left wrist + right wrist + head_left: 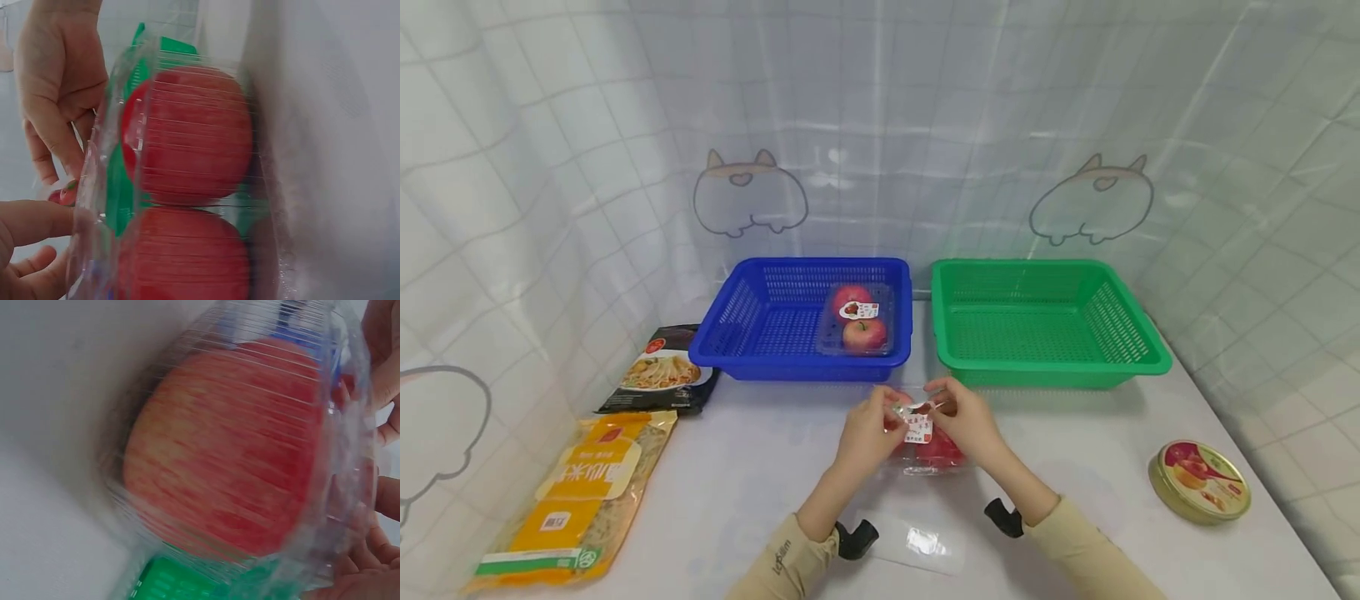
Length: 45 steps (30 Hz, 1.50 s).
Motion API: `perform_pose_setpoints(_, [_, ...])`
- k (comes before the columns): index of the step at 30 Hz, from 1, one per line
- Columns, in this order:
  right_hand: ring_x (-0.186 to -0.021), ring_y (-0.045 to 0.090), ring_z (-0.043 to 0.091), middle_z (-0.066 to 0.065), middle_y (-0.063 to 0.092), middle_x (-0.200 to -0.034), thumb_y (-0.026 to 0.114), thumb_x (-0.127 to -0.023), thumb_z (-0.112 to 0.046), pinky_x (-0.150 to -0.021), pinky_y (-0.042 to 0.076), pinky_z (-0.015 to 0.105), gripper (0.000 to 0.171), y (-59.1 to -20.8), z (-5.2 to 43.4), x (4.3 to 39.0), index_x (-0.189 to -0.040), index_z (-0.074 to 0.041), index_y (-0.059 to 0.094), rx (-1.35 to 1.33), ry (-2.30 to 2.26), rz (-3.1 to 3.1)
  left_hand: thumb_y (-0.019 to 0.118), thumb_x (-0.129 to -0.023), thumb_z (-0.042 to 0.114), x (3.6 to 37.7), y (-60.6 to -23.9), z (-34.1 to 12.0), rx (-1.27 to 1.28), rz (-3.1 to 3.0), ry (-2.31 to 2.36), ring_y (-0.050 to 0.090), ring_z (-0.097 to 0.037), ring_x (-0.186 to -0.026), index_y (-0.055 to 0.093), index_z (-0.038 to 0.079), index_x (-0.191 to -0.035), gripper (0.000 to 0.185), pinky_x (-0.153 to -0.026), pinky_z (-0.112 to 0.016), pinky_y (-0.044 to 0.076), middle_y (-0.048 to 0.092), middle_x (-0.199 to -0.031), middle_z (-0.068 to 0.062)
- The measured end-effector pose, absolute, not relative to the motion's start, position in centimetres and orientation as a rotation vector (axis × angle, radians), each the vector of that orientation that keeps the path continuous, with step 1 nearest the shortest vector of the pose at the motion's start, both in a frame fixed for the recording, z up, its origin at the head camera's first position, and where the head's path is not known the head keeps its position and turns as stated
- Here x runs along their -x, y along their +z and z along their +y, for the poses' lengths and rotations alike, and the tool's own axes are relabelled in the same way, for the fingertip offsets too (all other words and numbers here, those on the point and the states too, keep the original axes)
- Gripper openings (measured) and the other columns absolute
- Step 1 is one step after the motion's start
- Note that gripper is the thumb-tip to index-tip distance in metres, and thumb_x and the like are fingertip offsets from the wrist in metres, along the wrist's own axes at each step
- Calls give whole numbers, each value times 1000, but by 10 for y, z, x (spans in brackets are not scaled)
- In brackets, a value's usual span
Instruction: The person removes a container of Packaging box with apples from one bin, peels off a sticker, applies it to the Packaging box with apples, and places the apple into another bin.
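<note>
A clear plastic box of red apples [942, 451] lies on the table in front of the baskets. My left hand [863, 432] and right hand [972, 423] meet above its lid. Between them the fingertips pinch a white label [918, 428] with red print and a fruit picture, its upper edge curled. Ribbed plastic walls show in both wrist views, with an apple [194, 131] behind them in the left and another apple [225, 456] in the right. Exactly how much of the label is stuck down I cannot tell.
Behind stand a blue basket [805, 362] holding another labelled apple box [859, 321], and a green basket [1052, 367]. Left lie a black noodle packet [662, 371] and an orange bag [580, 492]. A round tin [1200, 482] sits right; a white strip [917, 542] lies in front.
</note>
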State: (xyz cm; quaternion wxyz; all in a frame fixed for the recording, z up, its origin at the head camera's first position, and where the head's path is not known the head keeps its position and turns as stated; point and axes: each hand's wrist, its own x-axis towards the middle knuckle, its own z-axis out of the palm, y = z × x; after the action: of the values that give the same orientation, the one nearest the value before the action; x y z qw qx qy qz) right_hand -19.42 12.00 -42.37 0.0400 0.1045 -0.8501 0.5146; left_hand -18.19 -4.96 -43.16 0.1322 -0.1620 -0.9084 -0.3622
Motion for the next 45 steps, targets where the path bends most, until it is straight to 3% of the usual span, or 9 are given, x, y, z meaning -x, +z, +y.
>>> perform_pose_setpoints(8, [-73,63,15,9,61,-102,67,-75,8,-63,52,25,40,-430,116,195,-111,-6,59,-436,1256,-2600,78,-64,6,181,-439,-44,520,-2503,-747,56,-20,-66,47,7,-86,38,-65,-38,43,59,-63,2])
perform_pose_setpoints(18, [-67,59,13,6,63,-96,72,-71,4,-58,48,26,42,-435,112,195,-109,-8,58,-563,907,-2526,78,-66,9,178,-439,-41,557,-2526,-639,51,-22,-70,47,11,-77,34,-63,-34,38,51,-60,3])
perform_pose_setpoints(21, [-70,61,17,5,66,-92,75,-69,0,-61,49,31,42,-440,112,196,-107,-8,60,-616,737,-2467,78,-67,11,176,-440,-42,593,-2508,-589,51,-23,-76,56,12,-78,24,-66,-34,39,57,-70,0])
perform_pose_setpoints(25, [-86,61,26,7,67,-96,79,-67,-4,-74,49,40,40,-443,115,198,-103,-9,63,-626,638,-2415,76,-72,17,175,-442,-43,588,-2518,-539,49,-30,-95,70,15,-92,20,-75,-43,40,61,-98,-8])
perform_pose_setpoints(29, [-99,55,31,10,64,-107,79,-69,-12,-83,43,48,26,-444,119,196,-93,-12,69,-610,608,-2455,70,-79,24,176,-444,-44,563,-2594,-494,39,-39,-115,69,18,-109,30,-82,-51,36,52,-123,-16])
perform_pose_setpoints(32, [-112,48,37,13,59,-120,77,-72,-23,-90,37,56,23,-444,122,193,-93,-16,73,-596,570,-2544,64,-84,29,179,-446,-46,550,-2691,-486,28,-44,-125,64,19,-120,37,-89,-56,32,42,-136,-19])
perform_pose_setpoints(38, [-129,30,45,18,43,-138,67,-79,-41,-95,26,66,43,-444,128,185,-117,-21,66,-559,492,-2745,55,-87,40,187,-449,-52,525,-2864,-486,13,-45,-135,53,26,-132,47,-99,-62,21,29,-147,-18])
perform_pose_setpoints(45, [-133,25,43,17,36,-143,59,-84,-45,-97,21,67,50,-447,129,179,-128,-23,57,-469,470,-2876,53,-86,42,190,-450,-57,495,-2892,-511,12,-44,-136,51,28,-133,49,-100,-62,20,29,-147,-18])
